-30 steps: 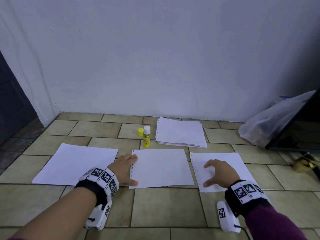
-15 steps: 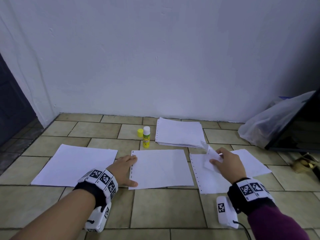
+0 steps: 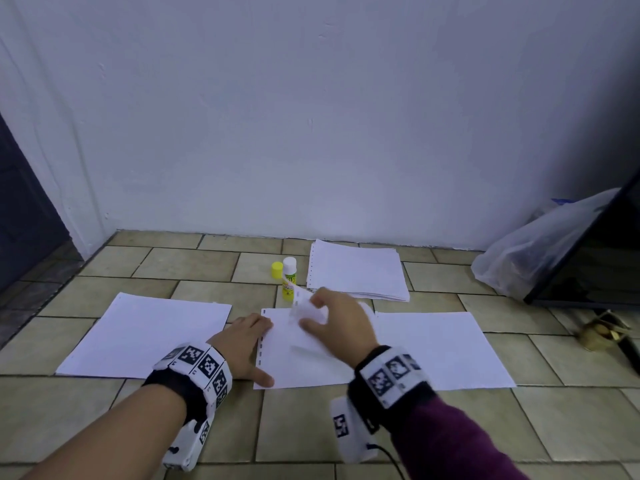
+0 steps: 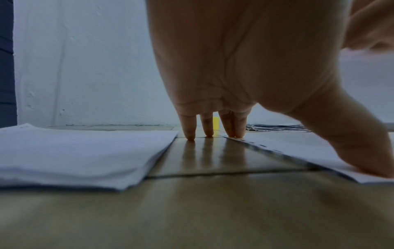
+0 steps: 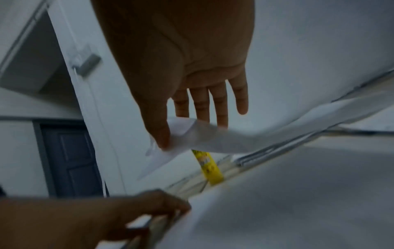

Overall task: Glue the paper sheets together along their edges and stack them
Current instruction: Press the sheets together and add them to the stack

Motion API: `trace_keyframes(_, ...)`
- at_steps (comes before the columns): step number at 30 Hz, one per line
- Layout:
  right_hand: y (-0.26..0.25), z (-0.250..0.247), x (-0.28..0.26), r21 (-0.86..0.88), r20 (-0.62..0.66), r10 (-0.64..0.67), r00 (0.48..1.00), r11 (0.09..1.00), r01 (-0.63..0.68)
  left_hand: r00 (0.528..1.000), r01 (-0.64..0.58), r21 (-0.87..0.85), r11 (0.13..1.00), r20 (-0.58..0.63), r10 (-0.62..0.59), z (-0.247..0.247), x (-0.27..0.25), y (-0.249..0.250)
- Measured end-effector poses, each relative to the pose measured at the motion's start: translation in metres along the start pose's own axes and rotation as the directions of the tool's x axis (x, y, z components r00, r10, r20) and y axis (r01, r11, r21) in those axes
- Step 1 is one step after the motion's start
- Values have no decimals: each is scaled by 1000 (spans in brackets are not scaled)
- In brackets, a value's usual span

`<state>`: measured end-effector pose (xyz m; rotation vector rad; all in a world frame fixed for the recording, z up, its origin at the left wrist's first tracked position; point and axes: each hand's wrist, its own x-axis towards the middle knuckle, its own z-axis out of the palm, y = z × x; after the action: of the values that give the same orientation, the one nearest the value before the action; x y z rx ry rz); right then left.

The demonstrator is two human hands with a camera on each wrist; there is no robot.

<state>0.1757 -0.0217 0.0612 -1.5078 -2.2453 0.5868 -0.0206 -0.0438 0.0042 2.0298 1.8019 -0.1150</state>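
Three white sheets lie in a row on the tiled floor: a left sheet (image 3: 145, 337), a middle sheet (image 3: 304, 365) with a punched left edge, and a right sheet (image 3: 443, 348). My left hand (image 3: 247, 342) rests flat at the middle sheet's left edge, with its thumb (image 4: 375, 168) on the paper and its fingertips (image 4: 190, 134) on the tile. My right hand (image 3: 332, 320) pinches the corner of a lifted sheet (image 5: 202, 134) above the middle sheet. That lifted sheet is blurred. An uncapped yellow glue stick (image 3: 289, 280) stands behind, with its yellow cap (image 3: 277, 268) beside it. A paper stack (image 3: 356, 270) lies by the wall.
A clear plastic bag (image 3: 526, 251) and a leaning dark panel (image 3: 595, 258) stand at the right, with a small golden object (image 3: 602, 334) in front of them. The white wall (image 3: 311, 116) closes the back. A dark door (image 3: 20, 220) is at the left.
My right hand took a sheet by its corner from the right pile, lifted it and carried it left over the middle sheet. The left hand stayed at the middle sheet's edge.
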Motion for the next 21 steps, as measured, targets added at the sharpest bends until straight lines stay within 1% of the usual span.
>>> trace_keyframes(2,-7,19,8,-17,69,8,998,1000,-7,1000,-2,2,1000,0,2,-1,-1,1)
trace_keyframes(5,-10,40,15,-72,202,54,978,997,-40,1000,-5,6,1000,8,5,0,-3,0)
trace_keyframes(7,-9,50,15,-119,251,88,964,991,-59,1000,-12,26,1000,7,12,2,-5,1)
trace_keyframes(10,-5,58,14,-203,264,117,957,977,-63,999,-36,84,996,42,33,3,-9,3)
trace_keyframes(13,-4,57,14,-248,263,130,956,967,-63,997,-48,55,997,58,45,3,-9,-1)
trace_keyframes(16,-4,54,15,-263,255,137,957,962,-68,999,-43,28,999,27,42,1,-8,-7)
trace_keyframes(21,-4,50,15,-276,273,135,952,959,-57,1000,2,120,993,-8,-1,-1,-8,-12)
